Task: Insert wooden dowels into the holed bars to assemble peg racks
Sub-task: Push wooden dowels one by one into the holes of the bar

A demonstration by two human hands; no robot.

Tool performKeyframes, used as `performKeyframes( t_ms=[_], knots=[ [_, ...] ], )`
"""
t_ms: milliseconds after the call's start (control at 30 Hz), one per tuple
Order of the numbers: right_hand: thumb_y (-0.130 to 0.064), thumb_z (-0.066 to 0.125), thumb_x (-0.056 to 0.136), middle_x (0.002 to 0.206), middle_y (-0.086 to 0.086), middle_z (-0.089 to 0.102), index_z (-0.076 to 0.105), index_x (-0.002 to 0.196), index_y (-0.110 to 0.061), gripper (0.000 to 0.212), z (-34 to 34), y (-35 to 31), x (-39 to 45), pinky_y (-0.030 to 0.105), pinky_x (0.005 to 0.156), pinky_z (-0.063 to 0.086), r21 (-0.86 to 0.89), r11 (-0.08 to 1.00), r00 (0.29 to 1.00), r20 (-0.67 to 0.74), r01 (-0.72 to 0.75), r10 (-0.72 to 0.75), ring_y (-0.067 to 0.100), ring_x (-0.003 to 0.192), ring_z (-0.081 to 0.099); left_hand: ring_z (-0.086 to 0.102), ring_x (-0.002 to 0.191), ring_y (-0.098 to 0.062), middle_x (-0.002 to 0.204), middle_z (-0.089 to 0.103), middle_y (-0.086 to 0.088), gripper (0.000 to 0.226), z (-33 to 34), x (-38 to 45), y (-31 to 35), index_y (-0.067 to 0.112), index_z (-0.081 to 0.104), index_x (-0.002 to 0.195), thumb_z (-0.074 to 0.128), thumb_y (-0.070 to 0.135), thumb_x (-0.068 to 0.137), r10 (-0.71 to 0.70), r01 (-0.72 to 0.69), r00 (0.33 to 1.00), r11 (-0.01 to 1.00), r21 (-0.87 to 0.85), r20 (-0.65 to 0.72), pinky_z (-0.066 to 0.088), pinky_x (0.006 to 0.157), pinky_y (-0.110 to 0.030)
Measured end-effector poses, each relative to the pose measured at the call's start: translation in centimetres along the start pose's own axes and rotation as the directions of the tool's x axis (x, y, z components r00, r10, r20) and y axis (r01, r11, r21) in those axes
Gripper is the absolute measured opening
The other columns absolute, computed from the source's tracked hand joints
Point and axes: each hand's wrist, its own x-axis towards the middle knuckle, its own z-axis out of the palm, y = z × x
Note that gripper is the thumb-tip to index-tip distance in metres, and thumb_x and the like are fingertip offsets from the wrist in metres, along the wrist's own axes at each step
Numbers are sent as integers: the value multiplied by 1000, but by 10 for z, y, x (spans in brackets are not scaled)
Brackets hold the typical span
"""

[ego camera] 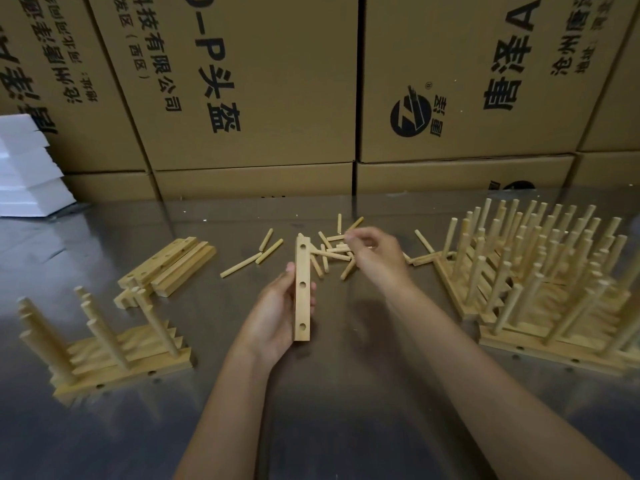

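Forearms enter from the bottom edge, nearest the camera. Left hand (277,313) grips a holed bar (302,289) along its edge, fingers curled behind it, thumb on the near side. Bar is held lengthwise, pointing away from the person; three holes visible on its upper face, none filled.

Right hand (374,251) reaches just beyond the bar's far end, over the loose dowels (332,252). Fingers bent, tips drawn together at the pile; motion blur, so cannot tell whether a dowel is pinched.

Loose dowels lie scattered on the table (346,393) under and to the left of the right hand, several crossing one another.

Left of the left hand: a flat stack of empty bars (169,263). Nearer and further left: a small group of finished racks (104,348), pegs upright.

Right of the right hand: a large cluster of finished racks (540,271), bars stacked close, many pegs standing.

Beyond both hands: cardboard boxes (242,91) with printed characters form a wall, all closed, contents not visible. White foam blocks (27,168) at far left.
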Motion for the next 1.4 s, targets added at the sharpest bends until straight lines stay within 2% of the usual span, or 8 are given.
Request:
performKeyframes(
  t_ms=[67, 133, 300, 533, 733, 867, 1000, 1400],
  knots=[
    [-32, 60, 94, 94, -1, 65, 67, 99, -21, 13, 5, 13, 12, 26, 69, 38, -289, 957, 992, -117, 2, -37, 22, 95, 63, 48, 69, -13, 82, 54, -3, 39, -4, 2, 0, 12, 58, 132, 42, 36, 105, 4, -8, 999, 997, -83, -47, 43, 71, -29],
    [-38, 60, 93, 96, 1, 67, 66, 100, -21, 20, 10, 24, 17, 27, 71, 40, -482, 876, 998, -21, 38, -55, 22, 94, 62, 48, 70, -14, 84, 53, -3, 37, -5, 3, 0, 15, 58, 132, 43, 35, 105, -1, -6, 998, 995, -101, -68, 43, 72, -29],
    [-31, 54, 95, 81, -2, 63, 52, 85, -22, 14, 15, 38, 12, 30, 68, 40, -680, 722, 992, 94, 126, -85, 22, 86, 60, 49, 70, -12, 78, 51, -1, 42, -8, 3, 2, 15, 69, 122, 38, 39, 106, -22, 18, 999, 995, -95, -40, 42, 72, -28],
    [-14, 53, 96, 59, -6, 45, 38, 102, -25, 19, -17, 32, -33, 31, 57, 38, -353, 920, 979, 166, 171, -118, 10, 57, 47, 56, 65, -12, 84, 68, -1, 33, 4, -8, 5, 17, 59, 129, 43, 34, 105, 33, -35, 999, 996, 82, 26, 41, 67, -29],
    [-19, 63, 91, 62, -17, 58, 63, 92, -26, 8, -42, 21, -87, 19, 51, 36, -205, 942, 964, 26, 265, -266, 2, 53, 50, 54, 59, -17, 85, 67, -9, 37, 22, -26, 1, 29, 58, 133, 57, 21, 98, -15, -11, 984, 990, 143, 177, 41, 48, -24],
    [-17, 61, 91, 66, -23, 57, 70, 101, -30, 18, -47, 12, -108, 8, 52, 36, -243, 891, 916, -21, 384, -401, -5, 60, 54, 51, 56, -14, 83, 64, -9, 42, 34, -35, -4, 26, 63, 132, 65, 22, 90, -48, 0, 968, 982, 191, 246, 38, 39, -19],
    [-19, 60, 91, 94, -20, 62, 69, 112, -34, 27, -50, 9, -110, 9, 60, 39, -368, 812, 868, -27, 453, -496, -5, 75, 57, 49, 55, -14, 81, 61, -9, 36, 40, -36, -6, 24, 62, 134, 56, 19, 99, -50, -10, 960, 977, 211, 275, 37, 38, -19],
    [-26, 58, 90, 92, -19, 65, 66, 106, -32, 19, -51, 14, -105, 18, 58, 38, -461, 757, 846, -25, 463, -532, -1, 72, 54, 49, 54, -11, 80, 59, -8, 41, 37, -36, -4, 18, 57, 137, 54, 23, 96, -65, 28, 947, 992, 121, 315, 39, 36, -17]
  ],
)
